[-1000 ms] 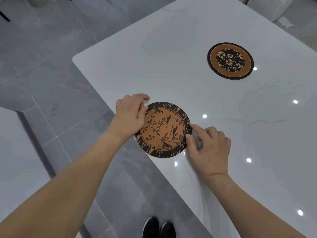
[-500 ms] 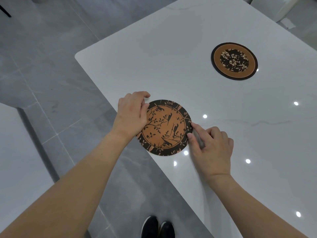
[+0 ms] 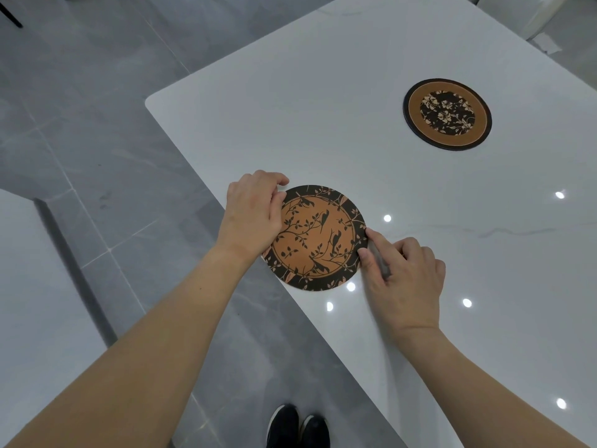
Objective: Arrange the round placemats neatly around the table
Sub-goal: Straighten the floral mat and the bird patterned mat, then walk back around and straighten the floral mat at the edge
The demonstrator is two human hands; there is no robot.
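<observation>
A round brown placemat with black birds and branches [image 3: 315,239] lies flat at the near edge of the white table [image 3: 323,108], its near rim slightly over the edge. My left hand [image 3: 253,211] rests on its left rim with fingers bent over it. My right hand [image 3: 400,273] touches its right rim with thumb and forefinger tips. A second round placemat with a black floral centre [image 3: 447,114] lies flat farther back on the right, untouched.
The table's rounded corner [image 3: 151,103] is at the left, with grey tiled floor [image 3: 97,156] beyond. My black shoes [image 3: 297,426] stand below the table edge. A pale chair [image 3: 536,14] stands at the far right corner.
The bird placemat has slid a little farther onto the table and turned slightly under both hands. The view has shifted a bit.
</observation>
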